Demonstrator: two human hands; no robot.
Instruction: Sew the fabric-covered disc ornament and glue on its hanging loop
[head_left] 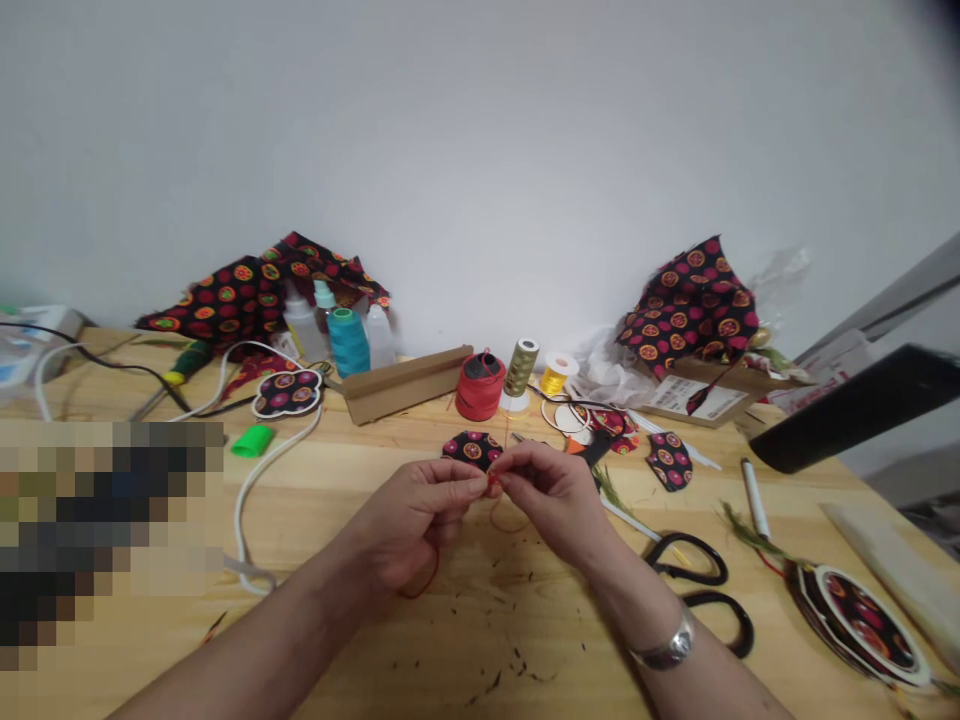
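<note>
My left hand (427,510) and my right hand (553,498) meet above the middle of the table, fingertips pinched together. Between them is a small bit of red cord (493,486), its exact shape too small to make out. One length of it hangs in a loop under my fingertips, and another trails below my left palm. Just behind the fingers lies a dark patterned fabric piece (472,450), partly covered by my hands. Black-handled scissors (694,562) rest beside my right forearm, their blades partly hidden.
Along the wall stand a red cord spool (480,386), an olive thread cone (523,368), a yellow spool (555,374), a teal thread cone (349,342) and a cardboard tray (409,384). A white cable (241,510) crosses the left side. At right lies a round fabric-covered piece (862,625).
</note>
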